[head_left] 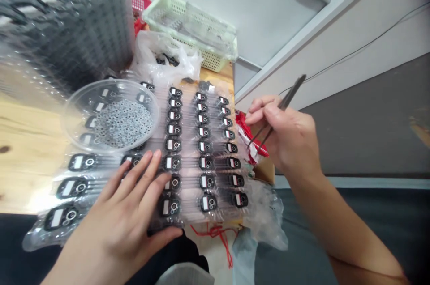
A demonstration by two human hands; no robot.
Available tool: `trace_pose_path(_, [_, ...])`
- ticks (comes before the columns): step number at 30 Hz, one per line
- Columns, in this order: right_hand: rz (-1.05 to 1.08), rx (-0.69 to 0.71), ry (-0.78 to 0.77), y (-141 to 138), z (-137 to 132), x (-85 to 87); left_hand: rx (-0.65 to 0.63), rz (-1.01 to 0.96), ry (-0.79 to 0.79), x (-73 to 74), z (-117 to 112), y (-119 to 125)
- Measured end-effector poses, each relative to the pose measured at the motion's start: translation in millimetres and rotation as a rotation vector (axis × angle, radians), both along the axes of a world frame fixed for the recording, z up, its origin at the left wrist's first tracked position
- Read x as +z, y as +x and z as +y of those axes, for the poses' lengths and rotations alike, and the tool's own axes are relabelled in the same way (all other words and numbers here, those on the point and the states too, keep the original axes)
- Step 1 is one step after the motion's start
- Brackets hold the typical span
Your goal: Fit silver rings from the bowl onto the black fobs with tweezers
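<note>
My left hand (pixel 129 206) lies palm down with fingers spread on a clear plastic tray (pixel 190 151). Rows of small black parts (pixel 173 145), each with a white rectangle and a ring, sit in that tray. In my right hand (pixel 290 137), raised past the tray's right edge, is a pair of dark tweezers (pixel 285 101). Their tips point down toward the tray's right column and stand apart, with nothing visible between them. A round clear tub (pixel 67 119) rests on the tray's left part and holds many small grey rings (pixel 124 124).
A tall stack of filled clear trays (pixel 90 30) rises at the back left. Behind the tray are a crumpled plastic bag (pixel 161 59) and a pale green basket (pixel 208 54). A red and white packet (pixel 250 137) lies right of the tray. Red string (pixel 218 231) hangs below the front edge.
</note>
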State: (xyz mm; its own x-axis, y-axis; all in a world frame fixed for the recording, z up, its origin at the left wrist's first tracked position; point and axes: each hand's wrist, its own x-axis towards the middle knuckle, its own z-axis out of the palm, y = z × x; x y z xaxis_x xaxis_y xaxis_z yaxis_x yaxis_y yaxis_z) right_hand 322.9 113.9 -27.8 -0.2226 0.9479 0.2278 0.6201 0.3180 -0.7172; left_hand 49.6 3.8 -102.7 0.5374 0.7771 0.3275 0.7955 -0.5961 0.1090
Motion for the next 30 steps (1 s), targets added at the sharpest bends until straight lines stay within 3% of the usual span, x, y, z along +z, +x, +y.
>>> trace_pose_path(4, [0.473,-0.092,-0.151,-22.4,-3.6,2.9,0.016,0.037,0.009,2.5,0.9,1.6])
trace_pose_path(8, [0.722,0.083,-0.337,-60.2,-3.6,11.4,0.032,0.049,-0.008,7.4,-0.1,3.5])
trace_pose_path(11, [0.777,0.224,-0.403,-88.9,2.6,14.3,0.041,0.054,-0.067,12.2,-1.4,3.7])
trace_pose_path(13, [0.737,0.277,-0.342,-106.0,8.9,12.4,0.046,0.046,-0.119,14.0,-2.1,3.2])
trace_pose_path(18, [0.393,0.333,0.05,-138.1,22.4,2.2,0.063,-0.015,-0.212,12.9,-2.4,2.5])
trace_pose_path(21, [0.232,0.319,0.097,-150.0,25.7,-4.2,0.055,-0.026,-0.238,12.0,-1.9,2.8])
trace_pose_path(30, [0.041,0.355,0.168,-161.8,28.2,-17.5,0.056,-0.038,-0.281,12.9,-2.7,3.7])
